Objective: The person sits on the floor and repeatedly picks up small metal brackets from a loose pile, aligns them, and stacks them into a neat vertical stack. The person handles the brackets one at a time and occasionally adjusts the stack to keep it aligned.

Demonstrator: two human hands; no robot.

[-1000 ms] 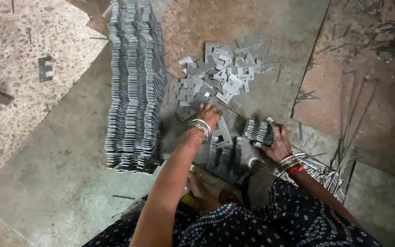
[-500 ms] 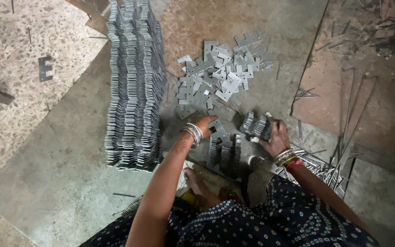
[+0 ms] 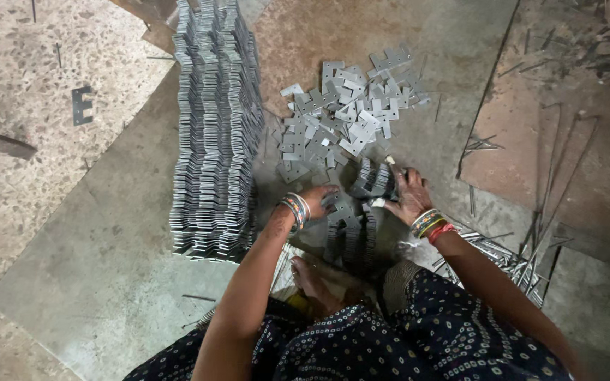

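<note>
I sit on the floor over grey metal plates. My right hand [image 3: 407,195] grips a small bundle of plates [image 3: 374,178] held on edge. My left hand [image 3: 321,198] rests on a loose plate [image 3: 342,209] just left of that bundle, fingers curled on it. Below both hands a short row of plates [image 3: 351,240] stands on edge by my bare foot [image 3: 313,281]. A loose pile of flat plates [image 3: 347,116] lies beyond my hands.
A long, tall stack of plates [image 3: 213,127] runs along the left on a grey metal sheet [image 3: 107,268]. One lone plate [image 3: 82,105] lies on the speckled floor far left. Thin metal rods [image 3: 510,254] are scattered at the right, by a rusty sheet [image 3: 566,127].
My left hand has drawn back from the loose pile toward the bundle. My right hand keeps its bundle and has shifted slightly left.
</note>
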